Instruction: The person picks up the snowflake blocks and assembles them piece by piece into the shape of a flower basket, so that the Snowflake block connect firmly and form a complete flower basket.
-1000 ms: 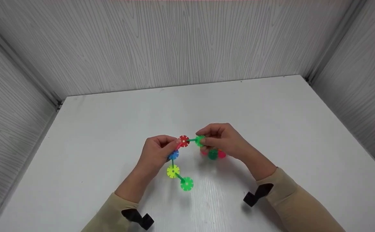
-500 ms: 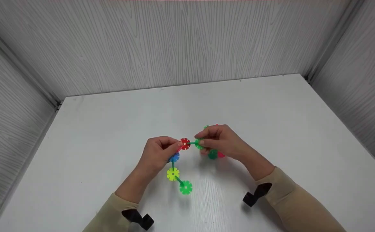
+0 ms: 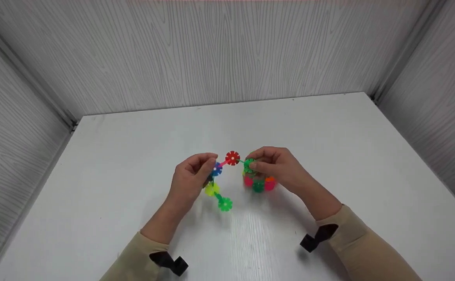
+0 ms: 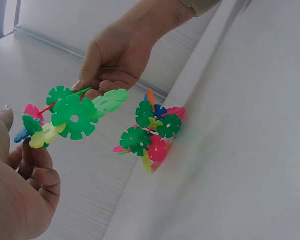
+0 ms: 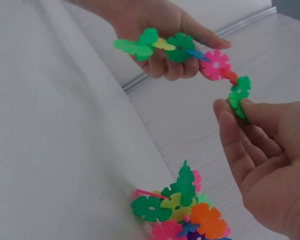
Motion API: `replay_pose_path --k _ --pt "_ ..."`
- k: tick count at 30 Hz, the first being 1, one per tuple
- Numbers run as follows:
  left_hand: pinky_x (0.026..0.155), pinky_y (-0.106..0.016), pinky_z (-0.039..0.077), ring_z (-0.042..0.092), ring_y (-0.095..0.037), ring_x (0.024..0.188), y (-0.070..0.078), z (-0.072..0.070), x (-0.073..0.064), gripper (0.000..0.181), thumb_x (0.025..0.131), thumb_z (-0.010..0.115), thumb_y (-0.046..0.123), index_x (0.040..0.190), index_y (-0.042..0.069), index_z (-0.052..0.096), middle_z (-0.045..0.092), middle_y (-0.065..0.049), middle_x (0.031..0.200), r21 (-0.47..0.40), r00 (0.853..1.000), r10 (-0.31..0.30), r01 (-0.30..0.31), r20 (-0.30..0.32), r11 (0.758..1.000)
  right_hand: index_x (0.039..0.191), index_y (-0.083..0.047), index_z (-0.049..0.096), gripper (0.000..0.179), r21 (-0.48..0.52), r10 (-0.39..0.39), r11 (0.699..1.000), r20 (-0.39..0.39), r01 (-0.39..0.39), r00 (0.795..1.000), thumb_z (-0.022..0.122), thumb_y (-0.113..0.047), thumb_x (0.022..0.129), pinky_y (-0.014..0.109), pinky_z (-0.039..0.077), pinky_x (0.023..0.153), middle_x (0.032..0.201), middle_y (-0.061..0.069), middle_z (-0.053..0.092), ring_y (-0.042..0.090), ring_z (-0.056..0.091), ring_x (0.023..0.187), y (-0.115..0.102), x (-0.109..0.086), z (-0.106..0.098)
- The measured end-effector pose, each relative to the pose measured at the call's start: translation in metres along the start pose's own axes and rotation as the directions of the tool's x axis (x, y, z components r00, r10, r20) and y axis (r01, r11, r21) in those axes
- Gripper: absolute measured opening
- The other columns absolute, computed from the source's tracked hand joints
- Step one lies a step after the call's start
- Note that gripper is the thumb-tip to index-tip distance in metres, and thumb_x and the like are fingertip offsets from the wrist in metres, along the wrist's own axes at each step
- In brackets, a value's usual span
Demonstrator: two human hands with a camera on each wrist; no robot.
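Observation:
A curved chain of slotted snowflake discs hangs between both hands above the white table. My left hand [image 3: 190,179] pinches it near a blue disc [image 3: 217,169]. My right hand [image 3: 284,169] pinches the green disc [image 3: 249,165] at the other end between thumb and fingers. A red disc [image 3: 232,158] spans the middle, joined to both sides. Below the left hand dangle a yellow disc [image 3: 212,190] and a bright green disc [image 3: 225,204]. Beneath the right hand sits a cluster of joined snowflake discs [image 5: 207,220] in several colours, partly hidden by that hand in the head view.
The white tabletop [image 3: 141,148] is bounded by a wood-grain back panel [image 3: 211,54] and side panels [image 3: 438,101]. Black camera mounts [image 3: 168,262] sit on both sleeves.
The left hand has risen slightly and now pinches nearer the blue disc. The chain's red disc and dangling end have moved up. The right hand has shifted a little right, keeping its pinch.

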State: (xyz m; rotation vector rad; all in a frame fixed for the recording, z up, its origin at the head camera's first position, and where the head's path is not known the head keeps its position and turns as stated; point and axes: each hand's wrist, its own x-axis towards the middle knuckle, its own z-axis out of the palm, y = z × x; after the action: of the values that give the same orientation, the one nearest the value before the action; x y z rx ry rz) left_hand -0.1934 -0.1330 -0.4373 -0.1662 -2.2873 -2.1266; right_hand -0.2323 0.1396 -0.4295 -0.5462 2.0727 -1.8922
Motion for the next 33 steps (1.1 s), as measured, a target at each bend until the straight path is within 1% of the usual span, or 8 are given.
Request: replay_pose_path --k 2,5,11,15,19,22,26,33 --pt "0.073 -0.023 0.055 0.062 -0.024 0.087 0.001 -0.001 0.002 0.036 0.106 0.067 0.036 0.136 0.016 0.068 0.069 -0.011 0.105 -0.011 1.000 0.013 -0.013 0.009 1.000 0.120 -0.003 0.074 0.022 0.040 -0.018 0.999 -0.062 0.021 0.998 0.074 -0.013 0.101 0.037 0.064 0.083 0.104 0.014 0.077 0.026 0.074 0.086 0.001 -0.001 -0.002" --pt "0.080 -0.026 0.056 0.066 -0.024 0.100 -0.001 -0.002 0.003 0.043 0.109 0.061 0.036 0.143 0.010 0.060 0.069 -0.011 0.113 -0.021 0.998 -0.001 0.002 0.070 1.000 0.121 -0.002 0.072 0.022 0.085 -0.049 0.994 -0.150 0.062 0.987 0.073 -0.014 0.102 0.042 0.064 0.087 0.105 0.019 0.077 0.037 0.075 0.090 0.003 -0.003 -0.005" --pt "0.086 -0.039 0.059 0.073 -0.023 0.099 -0.009 0.003 0.008 0.036 0.102 0.073 0.023 0.130 0.002 0.067 0.073 -0.011 0.112 0.096 0.973 -0.078 0.058 0.217 0.994 0.122 -0.001 0.071 0.023 0.093 -0.064 0.991 -0.278 0.094 0.958 0.071 -0.013 0.103 0.042 0.062 0.091 0.106 0.018 0.077 0.043 0.074 0.101 0.008 -0.007 -0.011" --pt "0.089 -0.041 0.060 0.074 -0.022 0.091 -0.007 0.009 0.017 0.019 0.100 0.077 0.020 0.114 0.008 0.080 0.077 -0.008 0.103 0.171 0.980 -0.088 0.057 0.179 0.984 0.122 0.000 0.071 0.023 0.088 -0.067 0.991 -0.302 0.098 0.951 0.072 -0.013 0.103 0.041 0.062 0.091 0.106 0.017 0.076 0.039 0.073 0.102 0.009 -0.008 -0.015" --pt "0.079 -0.037 0.058 0.070 -0.022 0.088 -0.002 0.012 0.030 0.011 0.098 0.079 0.021 0.105 0.016 0.086 0.078 -0.005 0.094 0.208 0.991 -0.053 0.027 0.122 0.978 0.119 -0.002 0.073 0.021 0.043 -0.084 0.994 -0.335 0.104 0.939 0.073 -0.014 0.102 0.040 0.063 0.090 0.107 0.017 0.075 0.043 0.071 0.105 0.010 -0.009 -0.022" --pt "0.076 -0.033 0.057 0.069 -0.023 0.087 -0.002 0.015 0.041 0.012 0.100 0.077 0.018 0.108 0.014 0.085 0.077 -0.005 0.093 0.236 0.990 -0.006 -0.027 0.138 0.971 0.117 -0.004 0.075 0.020 -0.013 -0.087 0.996 -0.360 0.088 0.929 0.074 -0.016 0.102 0.035 0.062 0.088 0.108 0.016 0.075 0.042 0.070 0.104 0.012 -0.009 -0.027" --pt "0.084 -0.031 0.061 0.072 -0.020 0.091 -0.007 0.017 0.055 0.017 0.103 0.072 0.012 0.116 0.009 0.083 0.078 -0.008 0.103 0.264 0.985 0.034 -0.078 0.168 0.961 0.117 -0.007 0.076 0.021 -0.072 -0.083 0.996 -0.364 0.061 0.928 0.075 -0.020 0.101 0.032 0.061 0.087 0.109 0.015 0.076 0.038 0.071 0.104 0.016 -0.009 -0.034" --pt "0.091 -0.034 0.060 0.073 -0.020 0.095 -0.021 0.020 0.073 0.019 0.104 0.070 0.010 0.119 0.011 0.082 0.078 -0.010 0.108 0.261 0.985 0.049 -0.091 0.164 0.961 0.122 -0.006 0.074 0.025 -0.082 -0.045 0.997 -0.383 0.015 0.923 0.074 -0.022 0.103 0.035 0.061 0.091 0.114 0.014 0.075 0.045 0.067 0.113 0.022 -0.013 -0.039"
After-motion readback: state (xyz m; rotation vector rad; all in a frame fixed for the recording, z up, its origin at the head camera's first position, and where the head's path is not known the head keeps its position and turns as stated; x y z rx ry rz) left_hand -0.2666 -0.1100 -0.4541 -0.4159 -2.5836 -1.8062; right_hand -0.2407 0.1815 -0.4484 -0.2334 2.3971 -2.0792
